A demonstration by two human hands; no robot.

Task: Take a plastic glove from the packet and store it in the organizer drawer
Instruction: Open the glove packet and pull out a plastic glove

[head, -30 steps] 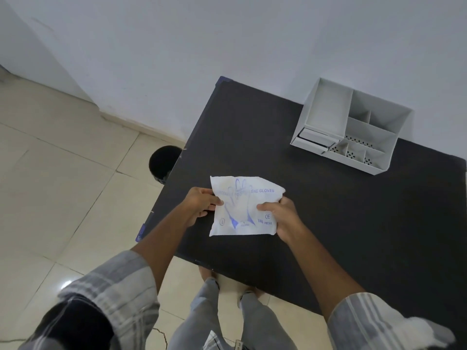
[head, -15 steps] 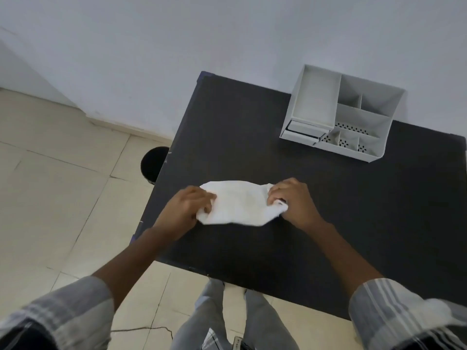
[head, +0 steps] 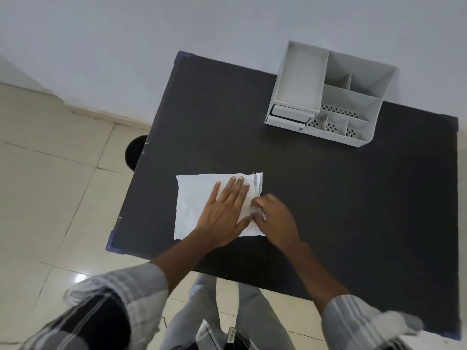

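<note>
i read this as the opening step: getting a glove out of the packet (head: 202,205), which lies flat on the black table (head: 328,210) just left of the frame's centre. my left hand (head: 225,213) is spread flat on it, palm down, fingers straight and a little apart, pinning it and gripping nothing. my right hand (head: 275,218) sits at the packet's right edge with its fingers curled in, pinching at the layered edge there; i cannot tell whether it has a glove or only the packet's lip, because the knuckles hide the fingertips.

next, i judge, the right hand must draw one thin sheet free while the left keeps the packet down, then carry it to the organizer (head: 328,97) in the upper right of the frame. its small drawer (head: 288,116) at the lower left corner looks shut or nearly so, so it will need pulling open.

the table is otherwise bare and stands against a pale wall (head: 177,26). cream floor tiles (head: 50,173) fill the left of the frame, and a dark round object (head: 135,152) pokes out beside the table's left edge.
</note>
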